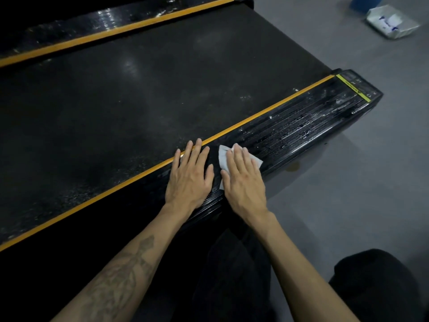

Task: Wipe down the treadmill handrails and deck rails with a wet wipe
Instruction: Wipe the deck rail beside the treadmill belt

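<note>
The near deck rail (301,129) is black and ribbed, edged by an orange stripe, and glistens with wet streaks toward its far end. A white wet wipe (224,156) lies flat on this rail under my right hand (243,180), which presses it down with straight fingers. My left hand (190,175) rests flat on the same rail just to the left, fingers spread across the orange stripe. The black treadmill belt (139,101) runs between this rail and the far deck rail (104,29), which also shows wet patches.
A white wet wipe packet (392,22) lies on the grey floor (348,182) at the upper right, beside a blue container (364,3). My dark-clothed knees fill the bottom of the view. The rail's end cap (362,89) carries a yellow warning label.
</note>
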Available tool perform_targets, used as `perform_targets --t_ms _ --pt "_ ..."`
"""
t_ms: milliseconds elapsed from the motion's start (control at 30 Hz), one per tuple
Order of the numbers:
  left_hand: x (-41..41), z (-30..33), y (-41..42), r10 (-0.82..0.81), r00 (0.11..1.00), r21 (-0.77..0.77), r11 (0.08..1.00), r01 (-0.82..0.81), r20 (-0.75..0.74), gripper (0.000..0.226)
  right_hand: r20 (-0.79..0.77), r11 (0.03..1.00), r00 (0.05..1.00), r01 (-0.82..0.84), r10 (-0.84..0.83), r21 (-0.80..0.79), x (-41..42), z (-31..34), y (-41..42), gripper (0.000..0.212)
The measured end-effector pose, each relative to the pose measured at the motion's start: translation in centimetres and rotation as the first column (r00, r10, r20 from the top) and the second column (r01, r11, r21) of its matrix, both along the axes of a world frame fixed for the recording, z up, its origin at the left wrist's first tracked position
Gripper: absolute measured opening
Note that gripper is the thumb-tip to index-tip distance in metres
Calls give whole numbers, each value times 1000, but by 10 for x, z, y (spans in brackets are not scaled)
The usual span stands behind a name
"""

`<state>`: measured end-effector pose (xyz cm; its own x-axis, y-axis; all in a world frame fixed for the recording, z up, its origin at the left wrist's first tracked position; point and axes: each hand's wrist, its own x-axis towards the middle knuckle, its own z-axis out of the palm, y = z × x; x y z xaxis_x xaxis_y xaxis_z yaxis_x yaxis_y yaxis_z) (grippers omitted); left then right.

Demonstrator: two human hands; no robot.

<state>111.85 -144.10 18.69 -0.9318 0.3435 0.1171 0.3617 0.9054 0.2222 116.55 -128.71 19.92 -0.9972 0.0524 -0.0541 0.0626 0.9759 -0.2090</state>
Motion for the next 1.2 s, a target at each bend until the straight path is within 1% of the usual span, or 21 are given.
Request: perform_targets --t_ms 100,233,300,433,500,633,667,800,867,1000,1033,1200 --pt "0 1 0 8 1000 -1 1000 -8 8 57 20 998 998 -62 62 24 -20 7 13 60" --pt "0 3 1 11 1000 4 1000 -12 12 58 12 998 998 59 -59 14 -15 8 17 59" --pt "0 2 2 16 1000 2 1000 -16 16 59 6 998 997 71 -71 -3 -6 4 7 59" --pt "0 2 2 25 1000 0 1000 -25 12 59 27 997 997 -77 77 13 -16 5 10 59" --pt "0 3 2 27 1000 3 1000 -27 10 59 29 994 994 -109 108 17 -25 8 19 59" --pt "0 3 2 30 999 -2 1000 -30 13 58 10 1000 1000 21 -21 22 -21 7 19 58" --pt "0 3 3 31 999 -4 1000 -31 17 57 10 1000 1000 25 -25 16 -17 6 14 58" --pt "-1 4 3 32 999 -14 999 -31 23 57 40 993 993 -115 114 24 -25 9 11 57" --pt "-1 4 3 28 999 -13 1000 -28 20 57 39 989 990 -139 138 45 -35 11 19 57" --pt "-2 4 3 29 1000 -2 1000 -29 9 57 18 999 1000 -19 18 31 -28 8 13 58" --pt "-2 3 3 31 999 -3 1000 -30 10 57 19 1000 1000 -13 13 25 -24 5 8 58" --pt "-3 1 3 30 1000 -17 999 -30 11 58 37 982 983 -183 182 46 -40 7 10 57"
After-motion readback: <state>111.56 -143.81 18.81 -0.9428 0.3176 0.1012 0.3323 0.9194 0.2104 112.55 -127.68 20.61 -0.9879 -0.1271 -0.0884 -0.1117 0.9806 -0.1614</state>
